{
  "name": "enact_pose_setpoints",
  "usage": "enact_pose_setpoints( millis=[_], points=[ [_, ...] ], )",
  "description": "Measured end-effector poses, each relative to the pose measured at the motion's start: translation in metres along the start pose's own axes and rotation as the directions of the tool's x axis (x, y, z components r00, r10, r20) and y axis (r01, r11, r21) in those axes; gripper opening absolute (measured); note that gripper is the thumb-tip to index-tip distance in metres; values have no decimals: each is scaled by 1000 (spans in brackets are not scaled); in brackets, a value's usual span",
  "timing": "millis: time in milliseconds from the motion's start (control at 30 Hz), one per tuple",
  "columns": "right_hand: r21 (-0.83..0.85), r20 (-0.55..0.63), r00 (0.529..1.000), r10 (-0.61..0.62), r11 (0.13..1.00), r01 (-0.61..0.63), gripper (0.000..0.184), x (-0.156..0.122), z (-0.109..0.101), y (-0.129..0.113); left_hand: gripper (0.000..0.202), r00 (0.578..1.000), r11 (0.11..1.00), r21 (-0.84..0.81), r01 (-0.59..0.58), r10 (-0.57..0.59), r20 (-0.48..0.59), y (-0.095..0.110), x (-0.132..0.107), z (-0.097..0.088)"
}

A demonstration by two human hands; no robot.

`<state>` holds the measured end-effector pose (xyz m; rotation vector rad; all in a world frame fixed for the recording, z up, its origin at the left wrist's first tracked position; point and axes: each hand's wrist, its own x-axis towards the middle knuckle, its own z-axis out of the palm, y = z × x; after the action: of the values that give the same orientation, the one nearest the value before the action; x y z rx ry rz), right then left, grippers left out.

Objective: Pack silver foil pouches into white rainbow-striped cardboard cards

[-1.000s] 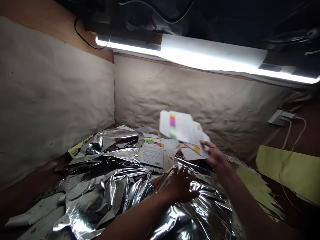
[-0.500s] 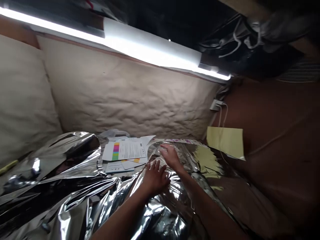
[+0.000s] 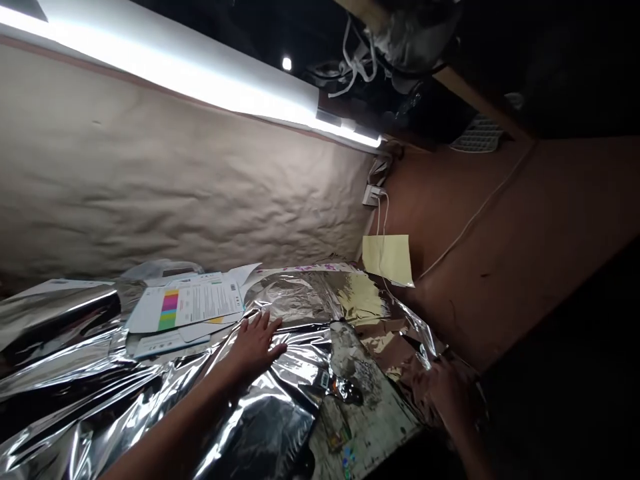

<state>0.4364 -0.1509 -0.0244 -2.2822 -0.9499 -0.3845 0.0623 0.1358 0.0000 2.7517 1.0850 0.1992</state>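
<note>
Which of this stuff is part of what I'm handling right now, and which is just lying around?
In hand: silver foil sheet, left hand flat on it, right hand at its right edge.
Lying about: colour-striped printed cards, yellow paper, white wall plug.

Single source: tube light [image 3: 200,73] along the top left, blown out to pure white. Paper backdrop [image 3: 175,193] under it is evenly lit, creases readable. Foil sheet [image 3: 280,413] throws hard glare patches right beside black reflections. Left hand [image 3: 255,343] is lit from above, fairly sharp. Right hand [image 3: 450,393] sits in shadow, soft and smeared. Right third of the frame drops to near black. Frame tilted, stretched at the edges. Small bright spot [image 3: 287,63] in the dark overhead.
</note>
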Motion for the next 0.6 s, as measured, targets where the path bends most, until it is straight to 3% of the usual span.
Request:
enact_pose_setpoints(
  millis=[200,267,367,433,500,600],
  points=[
    [14,-55,998,-33,999,34,19,15,-2,-13,52,994,989,-93,-113,114,-1,26,-13,-44],
    [60,-135,989,-64,995,73,21,18,-4,-37,49,987,976,-150,-156,160,15,39,-13,-59],
    [148,-239,961,-141,973,180,21,16,0,-90,47,962,937,-256,-237,263,75,58,-8,-77],
    [172,-203,953,-225,950,261,20,12,6,-125,48,936,926,-274,-258,310,167,67,-4,-82],
    [180,-144,958,-249,945,272,19,11,10,-145,49,918,943,-222,-247,301,256,69,-5,-80],
    [341,-48,993,-104,933,114,20,19,5,-128,45,920,965,-120,-235,261,292,54,-17,-69]
  ],
)
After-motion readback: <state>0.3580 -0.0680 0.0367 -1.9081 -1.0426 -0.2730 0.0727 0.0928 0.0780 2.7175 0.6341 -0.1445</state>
